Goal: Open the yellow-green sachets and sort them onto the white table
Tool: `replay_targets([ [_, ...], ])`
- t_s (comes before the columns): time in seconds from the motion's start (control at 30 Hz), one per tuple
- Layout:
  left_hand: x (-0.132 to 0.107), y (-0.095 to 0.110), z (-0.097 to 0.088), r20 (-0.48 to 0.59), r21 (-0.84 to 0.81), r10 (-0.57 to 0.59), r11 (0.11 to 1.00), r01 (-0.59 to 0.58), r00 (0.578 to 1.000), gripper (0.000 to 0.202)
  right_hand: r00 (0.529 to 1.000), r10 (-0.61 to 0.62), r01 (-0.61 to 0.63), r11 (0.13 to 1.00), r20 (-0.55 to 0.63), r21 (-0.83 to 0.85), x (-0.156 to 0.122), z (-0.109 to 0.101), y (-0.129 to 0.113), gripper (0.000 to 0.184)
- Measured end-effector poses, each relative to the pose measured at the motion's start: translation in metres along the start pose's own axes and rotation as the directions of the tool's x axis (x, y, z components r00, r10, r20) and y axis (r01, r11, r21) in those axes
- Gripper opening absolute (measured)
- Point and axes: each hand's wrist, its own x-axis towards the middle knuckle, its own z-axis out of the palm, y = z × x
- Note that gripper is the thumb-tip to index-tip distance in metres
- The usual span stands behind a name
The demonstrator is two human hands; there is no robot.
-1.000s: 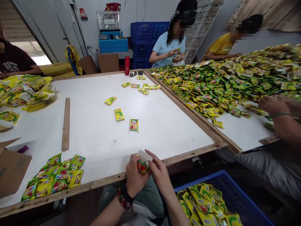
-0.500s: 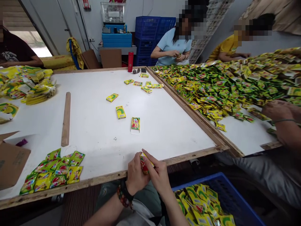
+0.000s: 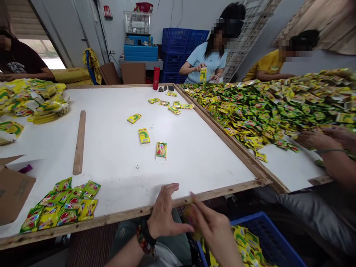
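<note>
Left hand: the person's left hand (image 3: 164, 215) hovers at the table's near edge, thumb and fingers spread wide, nothing in the grip.
Right hand: just beside it at four o'clock, the right hand (image 3: 217, 226) is blurred, its fingers drawn in around a small pack.
Small pack: this yellowish pack (image 3: 193, 218) sits between the two hands, over the person's lap; too smeared to read, and I can't tell whether the left thumb touches it.
Blue crate: at five o'clock from the left hand, a blue crate (image 3: 274, 237) holds a pile of yellow packs (image 3: 251, 243), partly behind the right forearm.
White table: straight ahead at twelve, on the white table (image 3: 194, 148), lies a yellow-green box (image 3: 161, 150), its white end toward the person; a second box (image 3: 144, 136) is near it at ten.
Sachets: at nine o'clock, sachets (image 3: 63, 197) lie in rows by the table edge, near a cardboard box (image 3: 16, 196).
Big heap: at two o'clock, beyond a wooden rail (image 3: 222, 133), packets (image 3: 264, 100) are heaped high.
Co-worker: at one o'clock, a person in light blue (image 3: 210, 59) holds a yellow box (image 3: 203, 74).
</note>
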Motion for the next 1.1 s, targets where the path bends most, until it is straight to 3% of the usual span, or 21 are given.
replay_targets([
  [0.07, 0.0, 0.001, -0.001, -0.082, -0.063, -0.06, 0.996, 0.055, 0.995, 0.054, 0.985, 0.166, -0.175, 0.947, -0.056, -0.269, -0.008, -0.019, 0.024, 0.039],
  [0.13, 0.0, 0.0, 0.0, -0.212, -0.118, -0.207, 0.976, 0.185, 0.955, 0.027, 0.966, 0.25, -0.252, 0.876, -0.06, -0.412, 0.0, -0.025, 0.034, 0.035],
  [0.2, -0.001, -0.002, 0.004, -0.305, -0.157, -0.29, 0.955, 0.252, 0.907, 0.018, 0.963, 0.269, -0.24, 0.887, 0.02, -0.393, 0.03, -0.014, 0.025, 0.04],
  [0.3, -0.003, -0.007, 0.01, -0.365, -0.171, -0.276, 0.959, 0.227, 0.889, 0.017, 0.962, 0.23, -0.177, 0.934, 0.144, -0.31, 0.1, 0.023, -0.009, 0.05],
  [0.4, -0.006, -0.01, 0.01, -0.417, -0.14, -0.251, 0.967, 0.211, 0.874, 0.018, 0.969, 0.2, -0.147, 0.936, 0.143, -0.319, 0.166, 0.055, -0.038, 0.06],
  [0.5, -0.002, -0.006, -0.004, -0.397, -0.008, -0.189, 0.979, 0.203, 0.898, 0.027, 0.974, 0.128, -0.071, 0.955, 0.188, -0.287, 0.196, 0.061, -0.046, 0.038],
  [0.6, 0.01, 0.005, -0.03, -0.305, 0.239, -0.091, 0.956, 0.169, 0.948, 0.045, 0.962, -0.006, 0.063, 0.978, 0.273, -0.2, 0.185, 0.042, -0.041, 0.034],
  [0.67, 0.021, 0.01, -0.046, -0.177, 0.379, -0.071, 0.916, 0.135, 0.982, 0.058, 0.944, -0.096, 0.144, 0.98, 0.314, -0.134, 0.162, 0.022, -0.038, 0.034],
  [0.73, 0.03, 0.012, -0.053, 0.01, 0.408, -0.074, 0.911, 0.064, 0.997, 0.071, 0.916, -0.195, 0.219, 0.975, 0.35, -0.03, 0.136, 0.001, -0.037, 0.032],
  [0.8, 0.033, 0.01, -0.047, 0.146, 0.337, -0.088, 0.941, 0.034, 0.985, 0.08, 0.895, -0.294, 0.262, 0.955, 0.335, 0.139, 0.111, -0.014, -0.036, 0.031],
  [0.87, 0.029, 0.007, -0.032, 0.122, 0.287, -0.154, 0.951, 0.114, 0.981, 0.085, 0.923, -0.322, 0.241, 0.911, 0.211, 0.336, 0.09, -0.018, -0.033, 0.03],
  [0.97, 0.012, 0.001, -0.006, -0.075, 0.286, -0.244, 0.924, 0.255, 0.967, 0.087, 0.99, -0.128, 0.067, 0.788, 0.055, 0.612, 0.066, -0.003, -0.025, 0.042],
  [1.1, -0.009, -0.01, 0.015, -0.162, 0.318, -0.088, 0.938, 0.137, 0.983, 0.076, 0.98, 0.121, -0.197, 0.519, 0.157, 0.832, 0.048, 0.032, -0.023, 0.048],
])
